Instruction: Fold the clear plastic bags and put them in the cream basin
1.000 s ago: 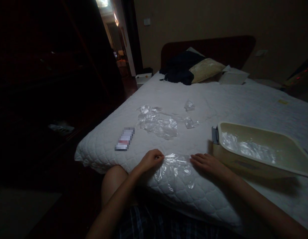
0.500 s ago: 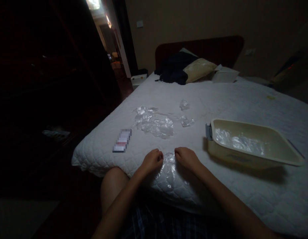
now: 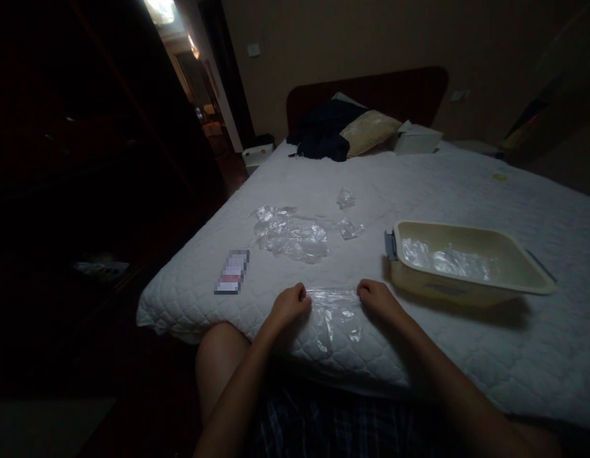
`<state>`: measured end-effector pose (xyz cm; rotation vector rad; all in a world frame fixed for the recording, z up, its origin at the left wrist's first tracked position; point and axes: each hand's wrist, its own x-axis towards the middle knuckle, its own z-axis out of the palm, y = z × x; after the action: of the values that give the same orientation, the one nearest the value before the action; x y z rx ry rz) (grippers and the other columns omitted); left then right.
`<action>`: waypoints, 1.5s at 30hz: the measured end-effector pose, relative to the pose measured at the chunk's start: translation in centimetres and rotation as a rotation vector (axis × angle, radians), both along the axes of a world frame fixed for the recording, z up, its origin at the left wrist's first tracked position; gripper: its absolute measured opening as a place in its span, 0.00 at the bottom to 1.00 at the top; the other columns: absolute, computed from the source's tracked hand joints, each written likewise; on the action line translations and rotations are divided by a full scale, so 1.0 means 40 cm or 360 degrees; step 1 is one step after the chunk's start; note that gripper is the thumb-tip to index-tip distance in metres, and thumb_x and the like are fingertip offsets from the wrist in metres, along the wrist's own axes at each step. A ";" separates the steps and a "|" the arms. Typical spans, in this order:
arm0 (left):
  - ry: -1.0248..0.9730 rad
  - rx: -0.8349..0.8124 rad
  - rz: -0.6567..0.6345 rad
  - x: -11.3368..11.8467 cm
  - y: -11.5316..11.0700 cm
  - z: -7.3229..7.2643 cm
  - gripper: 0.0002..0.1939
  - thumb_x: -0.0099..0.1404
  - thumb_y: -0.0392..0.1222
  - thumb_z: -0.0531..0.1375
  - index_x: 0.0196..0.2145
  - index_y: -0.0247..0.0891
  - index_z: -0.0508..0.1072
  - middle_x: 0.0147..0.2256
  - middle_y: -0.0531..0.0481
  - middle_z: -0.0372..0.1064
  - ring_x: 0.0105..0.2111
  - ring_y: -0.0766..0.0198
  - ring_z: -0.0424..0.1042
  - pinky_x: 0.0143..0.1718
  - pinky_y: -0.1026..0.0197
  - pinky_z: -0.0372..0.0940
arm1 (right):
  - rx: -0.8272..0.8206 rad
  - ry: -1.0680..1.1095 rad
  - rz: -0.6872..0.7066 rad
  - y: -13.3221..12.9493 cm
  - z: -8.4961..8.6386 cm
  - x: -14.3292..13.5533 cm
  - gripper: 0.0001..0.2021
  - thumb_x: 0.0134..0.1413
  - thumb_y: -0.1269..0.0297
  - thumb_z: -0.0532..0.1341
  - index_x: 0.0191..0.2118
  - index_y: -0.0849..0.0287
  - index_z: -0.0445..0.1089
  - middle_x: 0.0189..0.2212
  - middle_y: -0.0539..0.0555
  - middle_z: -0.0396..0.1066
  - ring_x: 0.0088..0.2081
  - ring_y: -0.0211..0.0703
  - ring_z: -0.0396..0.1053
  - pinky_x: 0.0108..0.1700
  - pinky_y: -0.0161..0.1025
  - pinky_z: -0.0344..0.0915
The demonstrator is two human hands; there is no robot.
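A clear plastic bag [image 3: 333, 315] is stretched between my two hands at the near edge of the bed. My left hand [image 3: 292, 303] pinches its upper left corner, fingers closed. At the upper right corner my right hand [image 3: 378, 298] is closed on the same bag. The bag's top edge runs straight across, and its lower part hangs loose over the quilted white cover. Just beyond my hands lies a crumpled heap of clear plastic bags [image 3: 295, 238]. Two smaller crumpled pieces, one clear plastic piece [image 3: 349, 228] and another plastic piece [image 3: 345, 198], lie to its right.
A cream plastic bin [image 3: 466, 280] with grey handles stands on the bed [image 3: 447, 191] at right, clear plastic inside. A pixelated flat object [image 3: 231, 272] lies left. Dark cloth [image 3: 323, 130], a beige pillow [image 3: 371, 132] and a white box [image 3: 419, 138] are near the headboard.
My hands have moved apart, the right hand going rightwards, and the plastic bag's top edge is now pulled straight and wider. The view has turned slightly to the right.
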<state>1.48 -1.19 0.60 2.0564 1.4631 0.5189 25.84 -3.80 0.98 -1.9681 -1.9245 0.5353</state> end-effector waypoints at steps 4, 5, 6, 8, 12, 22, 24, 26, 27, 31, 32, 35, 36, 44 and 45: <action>-0.0443 -0.0097 0.0208 -0.033 0.019 -0.020 0.07 0.51 0.41 0.56 0.22 0.37 0.61 0.20 0.55 0.59 0.22 0.68 0.59 0.24 0.66 0.51 | 0.0126 0.0496 -0.0231 0.003 -0.022 0.057 0.07 0.44 0.67 0.52 0.26 0.60 0.65 0.22 0.53 0.69 0.27 0.40 0.66 0.29 0.33 0.58; -0.0538 -0.0134 0.0262 -0.043 0.021 -0.023 0.08 0.50 0.42 0.56 0.21 0.37 0.61 0.20 0.55 0.58 0.22 0.69 0.59 0.24 0.67 0.52 | 0.0105 0.0592 -0.0290 0.002 -0.026 0.066 0.06 0.44 0.66 0.53 0.26 0.60 0.65 0.21 0.53 0.68 0.25 0.40 0.65 0.27 0.33 0.58; -0.0608 -0.0188 0.0303 -0.053 0.021 -0.024 0.09 0.50 0.44 0.57 0.21 0.37 0.61 0.19 0.56 0.58 0.21 0.69 0.59 0.23 0.67 0.53 | 0.0060 0.0683 -0.0329 0.000 -0.028 0.072 0.06 0.44 0.64 0.54 0.27 0.61 0.65 0.21 0.52 0.67 0.24 0.39 0.65 0.25 0.33 0.58; -0.0694 -0.0326 0.0375 -0.069 0.017 -0.021 0.12 0.49 0.47 0.58 0.20 0.37 0.61 0.17 0.56 0.57 0.19 0.69 0.59 0.21 0.67 0.53 | -0.0105 0.0849 -0.0363 -0.007 -0.029 0.072 0.09 0.45 0.60 0.55 0.28 0.61 0.64 0.19 0.51 0.66 0.20 0.37 0.63 0.21 0.33 0.56; -0.0725 -0.0593 0.0520 -0.081 0.011 -0.010 0.16 0.51 0.54 0.57 0.23 0.36 0.63 0.17 0.55 0.60 0.16 0.68 0.61 0.17 0.66 0.55 | -0.0400 0.1111 -0.0315 -0.019 -0.018 0.035 0.13 0.45 0.54 0.57 0.28 0.61 0.62 0.18 0.50 0.65 0.15 0.32 0.59 0.16 0.31 0.53; -0.1089 -0.0791 0.0314 -0.030 0.028 0.003 0.13 0.44 0.42 0.64 0.24 0.35 0.63 0.20 0.57 0.60 0.17 0.73 0.60 0.18 0.69 0.53 | -0.0147 0.1220 -0.0105 0.017 -0.068 -0.011 0.14 0.42 0.54 0.60 0.28 0.60 0.61 0.17 0.45 0.59 0.16 0.30 0.56 0.17 0.29 0.51; -0.1237 -0.0768 0.0334 -0.018 0.029 0.001 0.13 0.44 0.39 0.63 0.24 0.36 0.61 0.19 0.58 0.59 0.17 0.74 0.59 0.18 0.70 0.52 | -0.0007 0.1228 -0.0055 0.027 -0.069 -0.011 0.14 0.42 0.54 0.60 0.27 0.60 0.62 0.19 0.46 0.60 0.19 0.31 0.57 0.19 0.30 0.52; -0.1337 -0.0762 0.0330 -0.010 0.032 -0.004 0.12 0.45 0.38 0.63 0.24 0.36 0.61 0.19 0.58 0.59 0.17 0.74 0.59 0.18 0.70 0.52 | 0.0059 0.1224 -0.0045 0.035 -0.064 -0.008 0.14 0.41 0.54 0.61 0.26 0.61 0.63 0.21 0.48 0.62 0.22 0.32 0.58 0.22 0.30 0.54; -0.1360 -0.0762 0.0327 -0.008 0.035 -0.007 0.12 0.45 0.38 0.62 0.24 0.36 0.61 0.19 0.57 0.59 0.18 0.74 0.60 0.18 0.70 0.52 | 0.0063 0.1244 -0.0058 0.037 -0.060 -0.007 0.15 0.41 0.54 0.62 0.26 0.61 0.63 0.22 0.48 0.62 0.23 0.32 0.59 0.22 0.30 0.54; -0.1311 -0.0771 0.0346 -0.012 0.048 -0.020 0.13 0.44 0.37 0.62 0.23 0.36 0.59 0.18 0.57 0.60 0.16 0.73 0.60 0.16 0.70 0.51 | -0.0151 0.1442 -0.0139 0.029 -0.044 0.000 0.18 0.40 0.51 0.62 0.34 0.60 0.65 0.26 0.49 0.64 0.22 0.31 0.59 0.21 0.30 0.54; -0.1302 -0.0765 0.0340 -0.015 0.050 -0.025 0.13 0.44 0.37 0.62 0.23 0.37 0.59 0.18 0.58 0.60 0.16 0.73 0.60 0.16 0.70 0.51 | -0.0219 0.1497 -0.0140 0.025 -0.041 0.002 0.19 0.41 0.51 0.62 0.36 0.60 0.65 0.27 0.49 0.64 0.21 0.31 0.59 0.20 0.29 0.53; -0.1273 -0.0760 0.0290 -0.024 0.057 -0.041 0.14 0.45 0.39 0.62 0.24 0.37 0.58 0.17 0.58 0.60 0.14 0.73 0.60 0.16 0.69 0.53 | -0.0352 0.1630 -0.0064 0.019 -0.035 0.010 0.19 0.40 0.53 0.63 0.37 0.61 0.65 0.27 0.49 0.64 0.21 0.29 0.58 0.19 0.28 0.52; -0.1266 -0.0754 0.0275 -0.027 0.059 -0.046 0.14 0.45 0.40 0.63 0.24 0.37 0.58 0.17 0.58 0.60 0.14 0.73 0.60 0.15 0.69 0.53 | -0.0377 0.1669 -0.0037 0.019 -0.035 0.013 0.19 0.40 0.55 0.64 0.37 0.61 0.65 0.26 0.49 0.64 0.21 0.29 0.58 0.20 0.28 0.52; -0.1206 -0.0765 0.0205 -0.047 0.073 -0.072 0.17 0.47 0.48 0.62 0.27 0.37 0.59 0.17 0.58 0.61 0.12 0.73 0.60 0.11 0.71 0.51 | -0.0565 0.1565 0.0021 0.060 -0.044 0.036 0.16 0.40 0.57 0.63 0.35 0.60 0.64 0.18 0.44 0.62 0.15 0.27 0.56 0.14 0.27 0.48; -0.1204 -0.0762 0.0214 -0.047 0.074 -0.073 0.17 0.47 0.49 0.62 0.27 0.38 0.59 0.18 0.59 0.61 0.12 0.73 0.60 0.11 0.71 0.50 | -0.0537 0.1529 0.0007 0.067 -0.047 0.034 0.15 0.41 0.57 0.62 0.34 0.60 0.64 0.19 0.45 0.63 0.14 0.27 0.56 0.13 0.27 0.49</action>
<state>-0.39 1.76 -2.32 1.1951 1.1135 0.7971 27.22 -1.13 -0.90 -1.4102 -1.2581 1.5366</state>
